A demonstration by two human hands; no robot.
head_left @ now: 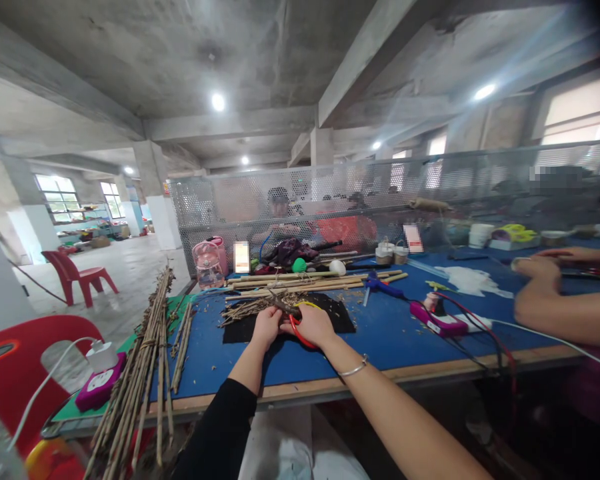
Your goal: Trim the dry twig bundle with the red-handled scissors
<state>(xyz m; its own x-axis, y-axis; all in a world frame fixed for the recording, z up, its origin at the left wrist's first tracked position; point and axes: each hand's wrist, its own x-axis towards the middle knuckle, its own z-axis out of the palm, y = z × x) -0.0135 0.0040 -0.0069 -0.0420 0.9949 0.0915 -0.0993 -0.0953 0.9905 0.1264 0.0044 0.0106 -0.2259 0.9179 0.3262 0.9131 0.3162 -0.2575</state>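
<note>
In the head view, my right hand (pixel 314 325) grips a pair of scissors (pixel 300 335) with red and yellow handles. The dark blades point left and away from me, toward my left hand. My left hand (pixel 267 327) is closed beside the blades, its fingertips close to my right fingers. What it pinches is small and partly hidden; it may be a twig. Under both hands lies a black mat (pixel 343 313), strewn with short cut twigs (pixel 245 309) and scraps.
Long stick bundles (pixel 147 360) overhang the table's left edge. Behind the mat lie bamboo poles (pixel 320 285). To the right are a blue glue gun (pixel 384 287), a purple power strip (pixel 437 321) with cables, and a co-worker's arms (pixel 555 287). A mesh partition (pixel 290 213) stands behind.
</note>
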